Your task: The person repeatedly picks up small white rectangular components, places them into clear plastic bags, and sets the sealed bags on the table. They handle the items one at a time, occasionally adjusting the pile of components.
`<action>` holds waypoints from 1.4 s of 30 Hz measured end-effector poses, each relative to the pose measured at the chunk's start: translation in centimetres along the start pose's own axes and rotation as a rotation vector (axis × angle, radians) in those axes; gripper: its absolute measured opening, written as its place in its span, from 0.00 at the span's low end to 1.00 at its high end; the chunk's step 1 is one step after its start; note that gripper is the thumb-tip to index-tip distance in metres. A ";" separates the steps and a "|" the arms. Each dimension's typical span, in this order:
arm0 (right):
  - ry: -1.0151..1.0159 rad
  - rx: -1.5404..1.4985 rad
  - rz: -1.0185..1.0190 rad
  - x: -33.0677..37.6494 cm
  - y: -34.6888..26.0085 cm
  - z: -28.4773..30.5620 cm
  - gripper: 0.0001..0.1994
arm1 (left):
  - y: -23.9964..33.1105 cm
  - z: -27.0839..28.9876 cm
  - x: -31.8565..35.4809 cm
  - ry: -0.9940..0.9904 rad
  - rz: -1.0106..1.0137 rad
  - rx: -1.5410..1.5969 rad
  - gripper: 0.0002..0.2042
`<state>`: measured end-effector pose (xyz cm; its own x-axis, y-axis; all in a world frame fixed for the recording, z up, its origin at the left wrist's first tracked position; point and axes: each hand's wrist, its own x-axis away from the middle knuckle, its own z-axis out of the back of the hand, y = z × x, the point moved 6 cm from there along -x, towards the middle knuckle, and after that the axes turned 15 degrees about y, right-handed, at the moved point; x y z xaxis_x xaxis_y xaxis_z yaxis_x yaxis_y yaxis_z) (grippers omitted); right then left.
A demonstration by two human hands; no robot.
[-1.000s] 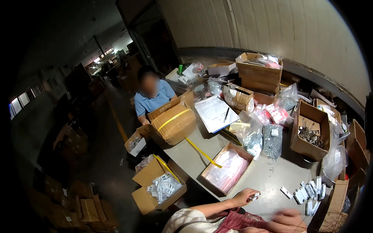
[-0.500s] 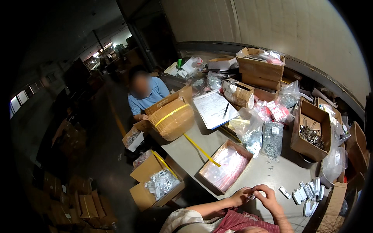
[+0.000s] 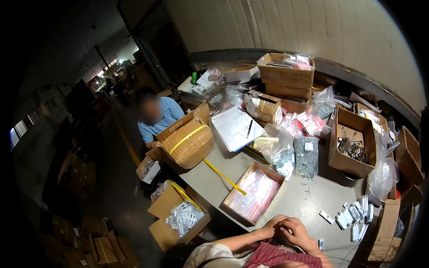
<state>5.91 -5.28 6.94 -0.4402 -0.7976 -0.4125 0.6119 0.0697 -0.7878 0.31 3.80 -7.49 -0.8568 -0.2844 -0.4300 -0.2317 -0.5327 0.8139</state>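
My left hand (image 3: 271,227) and my right hand (image 3: 296,232) meet at the near edge of the table, fingers curled in close to each other. Whatever lies between them is hidden by the fingers. Right of them are several small silver metal pieces (image 3: 355,213), grouped loosely. One such metal piece (image 3: 326,217) lies apart, nearer my right hand, and another metal piece (image 3: 321,244) is beside my right forearm. Just beyond my left hand stands an open cardboard box (image 3: 229,206) holding clear plastic bags (image 3: 257,192) with pink edges.
A bag of small screws (image 3: 306,156) lies beyond, with loose screws before it. Clipboard papers (image 3: 237,127) and a box of metal parts (image 3: 353,120) stand farther back. A taped carton (image 3: 187,143) is beside a seated co-worker (image 3: 163,114). A floor box (image 3: 178,219) holds bagged parts.
The view has shifted slightly. The small silver piece seen between my fingers is now out of sight, and my hands have closed nearer together. A metal piece by my right forearm has come into view.
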 end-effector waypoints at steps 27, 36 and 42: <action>0.087 0.037 -0.001 1.7 0.5 -0.3 0.05 | 2.1 1.0 -0.6 -0.026 -0.012 0.022 0.23; 0.082 0.178 0.165 0.8 -2.7 0.7 0.13 | 1.3 0.6 -0.3 0.031 -0.054 -0.010 0.19; 0.089 0.245 0.149 1.5 -1.6 1.3 0.15 | 2.4 0.9 -1.0 -0.007 -0.020 0.019 0.14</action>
<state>5.15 -7.38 8.13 -0.3826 -0.7333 -0.5620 0.8096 0.0269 -0.5864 0.16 3.55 -4.75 -0.8554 -0.2683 -0.4431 -0.2571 -0.5227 0.8128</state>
